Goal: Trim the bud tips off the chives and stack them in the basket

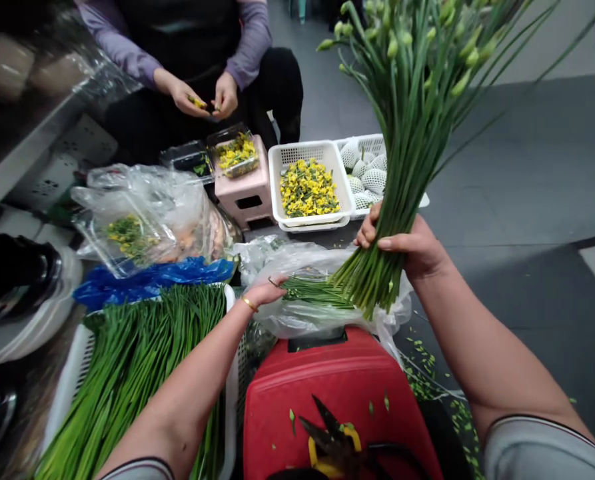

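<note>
Stems (402, 160) upright in right hand (397, 243), fingers closed round them; left hand (267, 292) partly open at bag (297, 320), hold unclear.

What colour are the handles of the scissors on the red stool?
The scissors' handles are yellow, seen best in the head view.

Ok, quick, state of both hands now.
Left hand: at the lying stems on plastic; grip can't be told.
Right hand: closed around the upright budded bunch.

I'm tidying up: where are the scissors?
In the head view, the scissors lie at bottom centre on the red plastic surface, between the two forearms.
</note>
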{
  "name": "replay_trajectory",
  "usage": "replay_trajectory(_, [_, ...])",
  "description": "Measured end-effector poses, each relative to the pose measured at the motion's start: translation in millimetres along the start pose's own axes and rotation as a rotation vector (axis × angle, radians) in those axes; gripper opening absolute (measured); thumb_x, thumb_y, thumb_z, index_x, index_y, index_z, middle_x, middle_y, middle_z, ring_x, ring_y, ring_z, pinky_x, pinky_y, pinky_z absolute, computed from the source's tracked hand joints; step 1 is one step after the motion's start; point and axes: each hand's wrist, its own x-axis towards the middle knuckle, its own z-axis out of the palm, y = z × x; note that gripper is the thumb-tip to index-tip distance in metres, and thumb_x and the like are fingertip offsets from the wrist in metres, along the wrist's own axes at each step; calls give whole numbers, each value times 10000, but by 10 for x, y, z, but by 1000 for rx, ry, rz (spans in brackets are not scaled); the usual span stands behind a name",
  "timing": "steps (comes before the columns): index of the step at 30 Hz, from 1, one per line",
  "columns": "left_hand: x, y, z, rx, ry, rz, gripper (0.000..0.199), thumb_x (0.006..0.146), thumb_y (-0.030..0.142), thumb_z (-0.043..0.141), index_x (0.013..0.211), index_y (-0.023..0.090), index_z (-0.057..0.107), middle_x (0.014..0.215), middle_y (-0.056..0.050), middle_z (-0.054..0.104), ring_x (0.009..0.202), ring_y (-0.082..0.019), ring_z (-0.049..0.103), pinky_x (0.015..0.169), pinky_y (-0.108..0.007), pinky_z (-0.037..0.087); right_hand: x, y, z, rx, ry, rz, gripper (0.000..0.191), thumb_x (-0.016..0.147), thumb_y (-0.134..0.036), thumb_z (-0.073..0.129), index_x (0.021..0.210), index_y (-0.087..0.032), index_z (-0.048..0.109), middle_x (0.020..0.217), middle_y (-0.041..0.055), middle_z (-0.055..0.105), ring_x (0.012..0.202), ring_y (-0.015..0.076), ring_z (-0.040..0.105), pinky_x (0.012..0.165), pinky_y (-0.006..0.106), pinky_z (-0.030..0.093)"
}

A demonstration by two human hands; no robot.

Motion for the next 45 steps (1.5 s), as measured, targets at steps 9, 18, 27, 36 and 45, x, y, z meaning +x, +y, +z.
replay_trajectory(9, [-773,499,79,-218,104,-86,333,633,171,658,962,115,651,822,-66,671,847,-207,647,806,-342,508,-129,-920,402,345,153,21,346,548,-153,650,871,-197,534,669,-39,553,626,120,567,698,338,533])
replay_trajectory(18, [-2439,1291,385,-298,-252,526,754,557,520,795,1187,150,614,1080,-144,689,1044,-303,624,902,-394,457,-1237,-957,1483,260,-141,322,268,509,-228,642,753,-160,555,627,-2,595,558,128,534,510,260,442])
replay_trajectory(27, [-3384,723,932,-293,89,691,467,571,393,816,930,129,675,933,-83,717,930,-235,660,919,-393,482,-2023,-445,2144,-420,-61,40,262,573,-237,632,823,-162,607,800,36,631,816,217,602,766,357,506])
replay_trajectory(36, [-3436,202,876,-79,166,767,373,607,318,786,924,151,679,989,-79,704,992,-235,640,970,-387,460,-2260,63,2268,-632,-102,-66,367,641,-260,672,992,-165,623,1010,93,655,961,248,618,874,402,510])
replay_trajectory(45, [-3383,177,775,-173,248,618,285,578,316,782,772,146,660,774,-52,707,803,-226,671,829,-389,521,-2384,166,2153,-586,-207,-144,799,660,-452,738,1330,-158,415,1283,140,537,1194,265,513,1019,416,421])
